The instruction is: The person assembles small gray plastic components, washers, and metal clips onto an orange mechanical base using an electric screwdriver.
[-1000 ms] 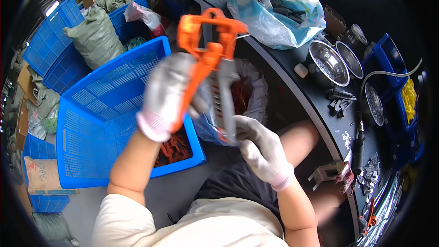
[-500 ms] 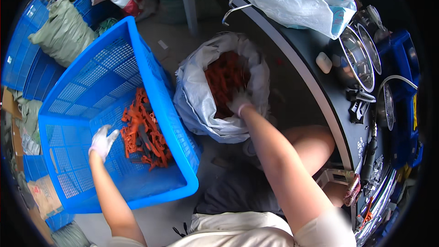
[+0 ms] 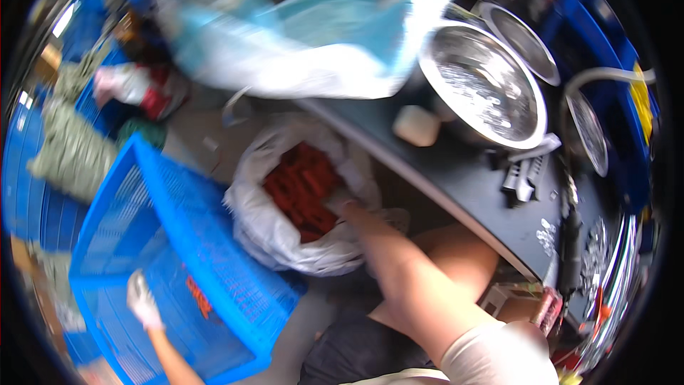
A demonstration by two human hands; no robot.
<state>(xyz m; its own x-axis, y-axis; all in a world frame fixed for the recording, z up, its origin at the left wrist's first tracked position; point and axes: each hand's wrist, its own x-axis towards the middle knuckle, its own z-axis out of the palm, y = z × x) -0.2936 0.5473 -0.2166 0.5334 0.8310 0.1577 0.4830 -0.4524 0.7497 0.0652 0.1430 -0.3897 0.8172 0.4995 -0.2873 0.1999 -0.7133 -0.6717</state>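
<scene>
- Orange parts fill our white sack; right hand is in at their edge, grip unclear.
- Left hand inside blue basket, left of a few parts; blurred, can't tell its grip.
- Sack mouth gapes between basket and table edge.
- Versus last frame, we see fewer basket parts.

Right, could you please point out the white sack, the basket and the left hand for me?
White sack (image 3: 254,224): head view, on the left side of its wall.
Basket (image 3: 226,257): head view, on its wall facing the sack.
Left hand (image 3: 144,301): head view, mid-glove.
</scene>
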